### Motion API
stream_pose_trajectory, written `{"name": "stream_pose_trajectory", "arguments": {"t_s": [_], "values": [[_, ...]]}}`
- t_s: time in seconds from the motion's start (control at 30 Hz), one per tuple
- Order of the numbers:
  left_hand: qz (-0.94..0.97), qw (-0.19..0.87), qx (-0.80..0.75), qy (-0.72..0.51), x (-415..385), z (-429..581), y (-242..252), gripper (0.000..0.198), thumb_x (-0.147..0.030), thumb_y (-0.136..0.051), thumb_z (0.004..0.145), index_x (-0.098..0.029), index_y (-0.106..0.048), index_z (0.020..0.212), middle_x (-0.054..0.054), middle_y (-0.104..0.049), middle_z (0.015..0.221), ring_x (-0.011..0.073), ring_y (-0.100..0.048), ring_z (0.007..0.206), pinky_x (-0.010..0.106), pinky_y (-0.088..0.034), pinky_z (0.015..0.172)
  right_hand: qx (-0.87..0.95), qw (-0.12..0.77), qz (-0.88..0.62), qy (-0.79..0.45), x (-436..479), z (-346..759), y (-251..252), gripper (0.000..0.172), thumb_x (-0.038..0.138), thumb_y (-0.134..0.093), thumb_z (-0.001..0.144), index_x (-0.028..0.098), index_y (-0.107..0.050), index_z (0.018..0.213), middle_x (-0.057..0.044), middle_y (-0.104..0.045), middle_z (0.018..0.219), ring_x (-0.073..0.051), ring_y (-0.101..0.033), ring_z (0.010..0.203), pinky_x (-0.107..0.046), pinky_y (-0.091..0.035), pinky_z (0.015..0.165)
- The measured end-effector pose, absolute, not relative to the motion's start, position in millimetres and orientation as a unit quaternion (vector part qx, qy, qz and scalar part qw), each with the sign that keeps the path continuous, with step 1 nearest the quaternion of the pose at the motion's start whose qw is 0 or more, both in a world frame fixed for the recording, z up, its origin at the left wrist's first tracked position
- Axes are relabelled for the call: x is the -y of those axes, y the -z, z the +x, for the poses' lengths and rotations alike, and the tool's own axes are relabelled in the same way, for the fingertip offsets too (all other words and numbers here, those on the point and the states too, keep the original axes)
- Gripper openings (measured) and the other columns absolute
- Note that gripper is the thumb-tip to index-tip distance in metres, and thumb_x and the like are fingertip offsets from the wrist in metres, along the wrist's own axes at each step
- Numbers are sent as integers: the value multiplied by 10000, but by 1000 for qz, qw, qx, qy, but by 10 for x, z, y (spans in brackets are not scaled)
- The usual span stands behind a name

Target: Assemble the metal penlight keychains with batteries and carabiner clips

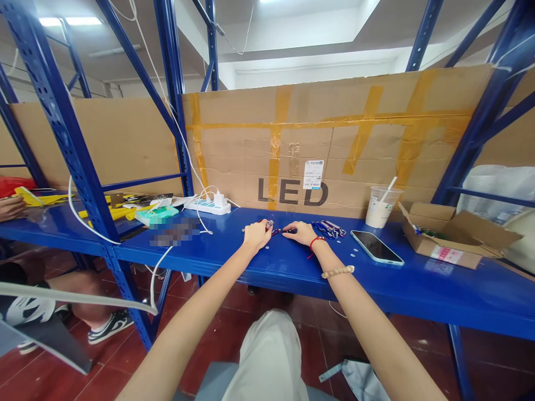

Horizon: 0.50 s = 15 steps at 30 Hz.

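My left hand [257,234] is closed over the blue tabletop around a small thing with a silvery end [270,224], too small to name. A short dark red piece [276,231] shows between my hands. Just to the right, my right hand [299,231] is low over the tabletop, fingers bent together at a small dark item they largely hide. Beyond my right wrist lies a little pile of slim blue, red and silvery pieces [329,229]; their kind is unclear.
A phone [377,247], a cup with a straw [382,206] and an open cardboard box [455,234] stand on the blue table [234,262] to the right. Leftward are a power strip [209,206], a green packet [156,215] and white cables. Another person's hand [11,208] is far left.
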<state>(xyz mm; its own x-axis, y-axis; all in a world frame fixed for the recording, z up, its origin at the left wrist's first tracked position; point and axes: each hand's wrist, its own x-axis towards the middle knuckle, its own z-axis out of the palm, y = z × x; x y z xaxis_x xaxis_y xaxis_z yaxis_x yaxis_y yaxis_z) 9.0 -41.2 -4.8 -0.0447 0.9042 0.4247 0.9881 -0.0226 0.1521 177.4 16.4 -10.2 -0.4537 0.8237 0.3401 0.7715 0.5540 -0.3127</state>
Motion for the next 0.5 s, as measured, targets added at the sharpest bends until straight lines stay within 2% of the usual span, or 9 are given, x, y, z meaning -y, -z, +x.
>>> {"name": "stream_pose_trajectory", "arguments": {"t_s": [0.1,0.23,0.4,0.5], "values": [[-687,90,689,212,410,96,53,418,-412,-280,896,-181,-628,909,104,-688,880,240,-642,852,329,-453,743,846,254,-467,-40,-175,1768,100,261,403,-494,836,250,-704,855,-22,-701,908,-200,-612,882,-308,-396,775],[-731,72,646,208,399,84,59,340,-343,-335,885,-205,-645,867,71,-695,880,227,-639,876,305,-460,742,812,328,-476,-80,-239,1767,128,362,420,-427,858,213,-701,742,-33,-699,772,-187,-623,758,-271,-416,688],[-726,54,648,222,385,58,65,379,-393,-340,884,-215,-659,782,62,-696,848,231,-640,862,300,-463,724,728,459,-468,-200,-351,1777,163,317,407,-508,799,152,-696,794,-48,-695,765,-166,-625,658,-250,-462,627],[-705,50,668,234,385,56,59,422,-456,-346,867,-208,-664,743,78,-695,838,250,-639,858,324,-457,731,682,484,-466,-289,-360,1766,149,263,363,-569,764,137,-691,822,-49,-694,746,-154,-634,627,-239,-484,596]]}}
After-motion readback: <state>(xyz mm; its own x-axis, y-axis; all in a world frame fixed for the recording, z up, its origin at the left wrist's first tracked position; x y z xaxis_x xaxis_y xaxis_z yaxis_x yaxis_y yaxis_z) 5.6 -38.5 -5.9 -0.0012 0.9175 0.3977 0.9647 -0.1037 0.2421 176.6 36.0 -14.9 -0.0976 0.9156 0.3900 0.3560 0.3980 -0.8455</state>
